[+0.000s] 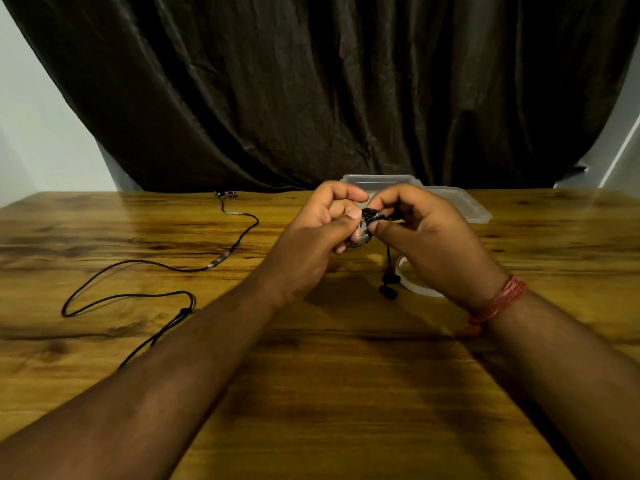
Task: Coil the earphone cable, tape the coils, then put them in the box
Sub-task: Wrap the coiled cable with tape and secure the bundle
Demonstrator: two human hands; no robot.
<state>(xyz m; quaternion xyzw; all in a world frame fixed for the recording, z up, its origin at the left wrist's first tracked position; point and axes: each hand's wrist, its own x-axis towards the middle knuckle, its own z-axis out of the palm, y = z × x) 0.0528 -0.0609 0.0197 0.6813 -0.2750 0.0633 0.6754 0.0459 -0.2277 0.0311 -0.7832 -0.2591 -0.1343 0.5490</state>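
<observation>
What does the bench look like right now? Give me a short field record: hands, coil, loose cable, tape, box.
left hand: pinches the coil
right hand: pinches the same coil
coil: black cable bundle with clear tape on it, held above the table; earbuds dangle below
second earphone cable: uncoiled, lying on the table at left
tape roll: on the table, partly hidden by the right wrist
box: clear plastic, behind the hands, contents not visible

Wooden surface (311, 393) carries: loose black cable (138, 271) (left side), clear box (460, 202) with lid at far edge, tape roll (415, 287) beneath the wrist.
</observation>
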